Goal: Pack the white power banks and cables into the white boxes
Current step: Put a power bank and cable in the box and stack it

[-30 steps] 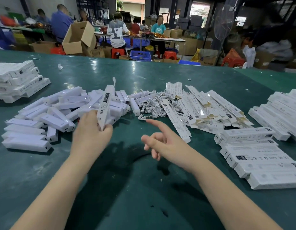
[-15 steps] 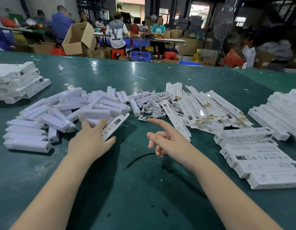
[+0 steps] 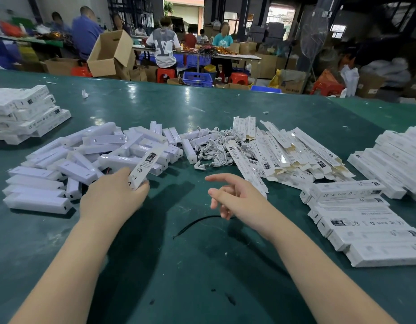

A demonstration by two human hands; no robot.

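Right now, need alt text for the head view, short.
A person's left hand grips a white box at the edge of a pile of white power banks on a green table, while the right hand hovers empty with loosely spread fingers. Behind it lie tangled white cables and flat boxes.

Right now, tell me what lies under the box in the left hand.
The left hand holds the box tilted over the pile of power banks, its far end above them. Whether they touch cannot be seen, nor what is inside the box.
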